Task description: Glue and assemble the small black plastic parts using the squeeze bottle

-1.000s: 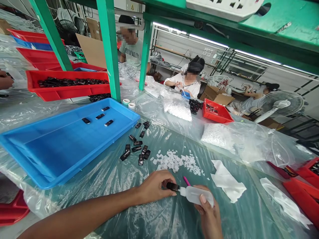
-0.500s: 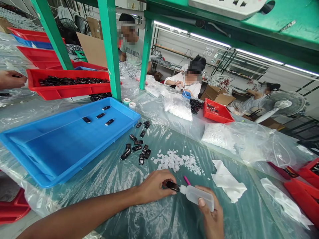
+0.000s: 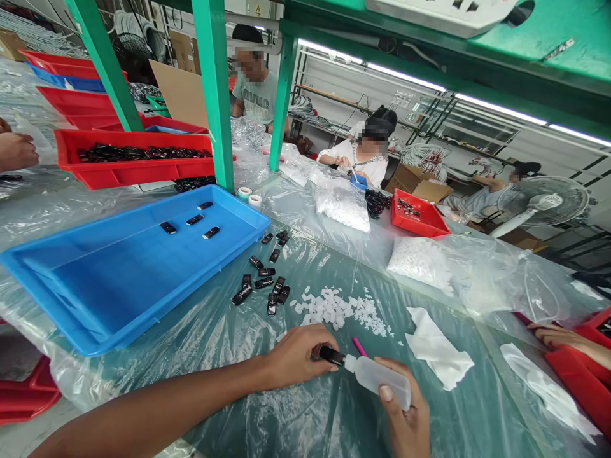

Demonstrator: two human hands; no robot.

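My left hand (image 3: 296,353) is closed in a pinch on a small black part (image 3: 331,355) just above the plastic-covered table. My right hand (image 3: 405,416) grips a translucent squeeze bottle (image 3: 379,379), and the bottle's tip touches the black part. A pink stick (image 3: 358,346) lies just behind the bottle. Beyond my hands lie a heap of small white pieces (image 3: 338,311) and several loose black parts (image 3: 265,283).
A blue tray (image 3: 114,280) with a few black parts sits at the left. Red trays (image 3: 133,168) of black parts stand behind it. White cloths (image 3: 436,353), bags of white pieces (image 3: 415,257) and another person's hand (image 3: 558,335) are at the right. People work across the table.
My hands have barely moved. Another person's hand has come into view at the right edge, by the red trays.
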